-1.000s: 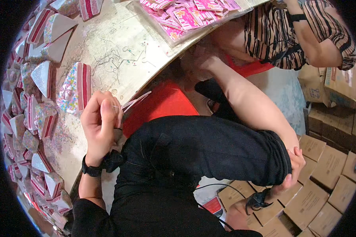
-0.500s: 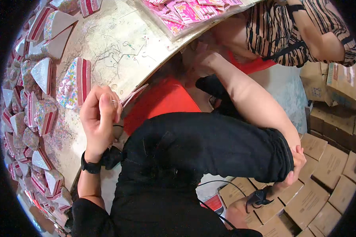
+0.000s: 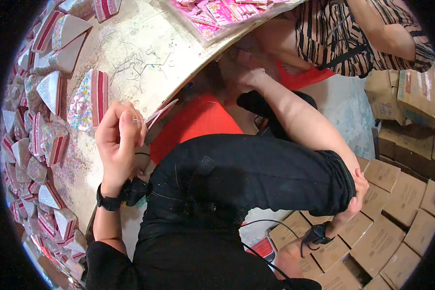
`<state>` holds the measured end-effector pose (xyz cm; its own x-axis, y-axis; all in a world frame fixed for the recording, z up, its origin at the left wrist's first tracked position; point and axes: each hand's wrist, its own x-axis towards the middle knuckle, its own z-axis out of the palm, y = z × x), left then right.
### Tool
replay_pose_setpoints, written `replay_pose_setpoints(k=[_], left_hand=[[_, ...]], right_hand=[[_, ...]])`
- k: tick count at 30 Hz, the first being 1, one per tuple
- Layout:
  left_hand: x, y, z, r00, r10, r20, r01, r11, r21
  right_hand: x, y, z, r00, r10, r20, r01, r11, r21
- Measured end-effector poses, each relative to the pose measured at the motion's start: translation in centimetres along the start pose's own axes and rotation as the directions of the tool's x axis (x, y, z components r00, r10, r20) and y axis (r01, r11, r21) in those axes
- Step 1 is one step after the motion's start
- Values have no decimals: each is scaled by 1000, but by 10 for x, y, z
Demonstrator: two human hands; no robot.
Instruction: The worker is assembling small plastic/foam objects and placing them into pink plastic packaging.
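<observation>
My left hand (image 3: pixel 117 139) is closed over the table's edge, thumb against curled fingers, on a few thin pale strings (image 3: pixel 162 112). Their ends stick out to the right, past the fingers. Just beyond the knuckles stands a toy cake slice (image 3: pixel 88 100) with pink and white layers and a sprinkled side. Down at the right, my right hand (image 3: pixel 357 195) is wrapped round my bent leg (image 3: pixel 324 130), at the hem of the black trousers. Some of its fingers are hidden behind the leg.
Many more cake slices (image 3: pixel 53 92) crowd the table's left side. Thin wire pins (image 3: pixel 139 65) lie scattered beyond my left hand. Pink printed cards (image 3: pixel 222 17) fill a clear bag at the far edge. A person in striped clothes (image 3: pixel 319 38) sits opposite. Cardboard boxes (image 3: pixel 377 241) cover the lower right.
Both hands keep their hold. The view has shifted slightly, and my left hand with the strings sits a little further left and up in it.
</observation>
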<state>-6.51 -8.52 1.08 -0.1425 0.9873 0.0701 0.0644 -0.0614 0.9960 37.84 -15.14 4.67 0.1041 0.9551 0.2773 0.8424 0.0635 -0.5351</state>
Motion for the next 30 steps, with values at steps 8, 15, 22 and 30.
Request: replay_pose_setpoints(k=[8,15,22,30], left_hand=[[2,1,-4,1000,-11,26,10,1000,21],[6,3,6,998,-12,61,10,999,31],[-5,0,-8,1000,-11,10,10,996,92],[-4,0,-8,1000,6,24,-8,996,86]], right_hand=[[2,-13,5,998,56,-1,-56,998,-2],[-6,-7,-2,998,61,-31,-61,998,-2],[-5,0,10,998,52,28,-53,997,61],[-2,-2,17,998,66,5,-66,996,54]])
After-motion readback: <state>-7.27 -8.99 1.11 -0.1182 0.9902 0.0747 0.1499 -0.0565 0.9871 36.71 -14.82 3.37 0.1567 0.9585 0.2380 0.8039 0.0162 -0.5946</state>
